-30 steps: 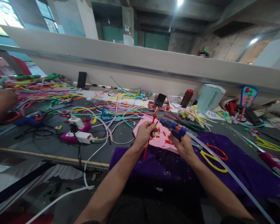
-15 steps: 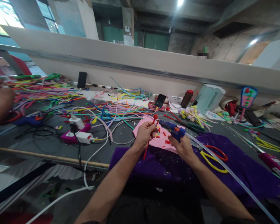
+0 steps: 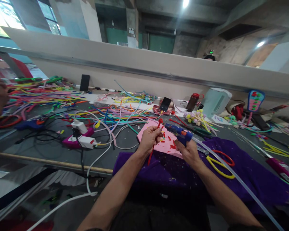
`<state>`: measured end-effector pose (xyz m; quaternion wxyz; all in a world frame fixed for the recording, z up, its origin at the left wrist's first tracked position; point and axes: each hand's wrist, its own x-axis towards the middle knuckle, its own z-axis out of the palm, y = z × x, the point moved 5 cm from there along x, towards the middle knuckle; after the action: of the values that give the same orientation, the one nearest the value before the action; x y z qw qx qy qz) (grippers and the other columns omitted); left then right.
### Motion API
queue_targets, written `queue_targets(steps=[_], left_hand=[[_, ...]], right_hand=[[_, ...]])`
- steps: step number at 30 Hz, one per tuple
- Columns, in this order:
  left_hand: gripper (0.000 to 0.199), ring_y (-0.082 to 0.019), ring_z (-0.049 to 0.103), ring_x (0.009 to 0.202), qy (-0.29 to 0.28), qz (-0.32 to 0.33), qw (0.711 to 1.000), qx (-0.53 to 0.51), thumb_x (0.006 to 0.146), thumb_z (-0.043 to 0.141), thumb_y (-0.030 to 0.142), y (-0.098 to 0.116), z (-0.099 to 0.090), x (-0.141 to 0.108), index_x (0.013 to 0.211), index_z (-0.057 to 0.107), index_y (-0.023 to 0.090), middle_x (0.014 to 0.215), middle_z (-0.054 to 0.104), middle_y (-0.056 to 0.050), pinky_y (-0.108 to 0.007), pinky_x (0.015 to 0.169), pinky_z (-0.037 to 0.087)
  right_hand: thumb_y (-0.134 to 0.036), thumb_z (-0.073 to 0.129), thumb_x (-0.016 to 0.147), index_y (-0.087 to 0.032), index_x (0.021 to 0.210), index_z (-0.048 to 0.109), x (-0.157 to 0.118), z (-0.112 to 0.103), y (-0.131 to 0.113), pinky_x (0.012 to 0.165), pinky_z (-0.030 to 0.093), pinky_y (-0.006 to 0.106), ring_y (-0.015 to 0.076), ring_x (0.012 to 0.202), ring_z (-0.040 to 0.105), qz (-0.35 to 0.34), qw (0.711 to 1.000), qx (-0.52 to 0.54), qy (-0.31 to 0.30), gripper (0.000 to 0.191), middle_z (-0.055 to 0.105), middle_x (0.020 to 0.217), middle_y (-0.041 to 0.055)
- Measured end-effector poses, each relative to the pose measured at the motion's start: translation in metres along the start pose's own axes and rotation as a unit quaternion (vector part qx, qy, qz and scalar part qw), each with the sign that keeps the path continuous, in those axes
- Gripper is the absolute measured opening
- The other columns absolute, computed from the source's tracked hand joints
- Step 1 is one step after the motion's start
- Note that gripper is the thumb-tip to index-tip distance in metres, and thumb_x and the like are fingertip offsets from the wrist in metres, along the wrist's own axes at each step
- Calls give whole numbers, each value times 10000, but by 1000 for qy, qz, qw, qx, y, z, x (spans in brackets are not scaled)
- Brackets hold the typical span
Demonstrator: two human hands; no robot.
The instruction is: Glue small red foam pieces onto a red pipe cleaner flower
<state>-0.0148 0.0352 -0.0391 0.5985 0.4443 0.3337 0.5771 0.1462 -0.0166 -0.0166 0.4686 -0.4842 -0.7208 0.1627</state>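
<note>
**Red fuzzy stem and blue plastic glue gun, in hand**

Left hand: fingers pinched closed on the stem, knobbed tip up, above a pink scrap-strewn sheet. Right hand: wrapped around the gun's grip, nozzle just beside that tip. Nearby: scissors with red and yellow loop handles, on purple cloth.

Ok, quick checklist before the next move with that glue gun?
1. Red stem held: ok, pinched in the left hand.
2. Glue gun held: ok, in the right hand.
3. Glue stick loaded: ok, it runs out of the gun's rear.
4. Gun's front end touching the red head: cannot tell; they look close.
5. Gun hot: cannot tell.
6. Pink sheet free of scraps: not ok, red scraps lie on it.
</note>
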Motion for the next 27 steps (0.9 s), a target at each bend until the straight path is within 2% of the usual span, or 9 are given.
queue_targets(steps=[4, 12, 27], left_hand=[[266, -14, 388, 326, 0, -5, 1000, -5, 670, 632, 372, 0, -1, 1, 717, 502, 144, 569, 576, 21, -139, 293, 187], [266, -16, 404, 341, -8, 1, 1000, 6, 670, 630, 375, 1, 0, -1, 699, 501, 144, 576, 573, 22, -137, 293, 193], [265, -12, 394, 326, -6, -1, 1000, -7, 673, 634, 367, 0, -1, 0, 722, 502, 143, 567, 571, 27, -136, 291, 183]], right_hand=[[-329, 495, 798, -176, 634, 505, 0, 0, -1, 448, 332, 231, 101, 439, 413, 1, 1000, 0, -15, 225, 471, 501, -23], [-356, 467, 825, -171, 595, 490, 2, -4, 1, 481, 353, 231, 107, 481, 444, -14, 1000, 12, 0, 296, 484, 521, -12], [-358, 469, 821, -177, 600, 486, 1, 0, 1, 456, 342, 230, 106, 456, 432, -6, 1000, 12, -12, 286, 475, 507, -16]])
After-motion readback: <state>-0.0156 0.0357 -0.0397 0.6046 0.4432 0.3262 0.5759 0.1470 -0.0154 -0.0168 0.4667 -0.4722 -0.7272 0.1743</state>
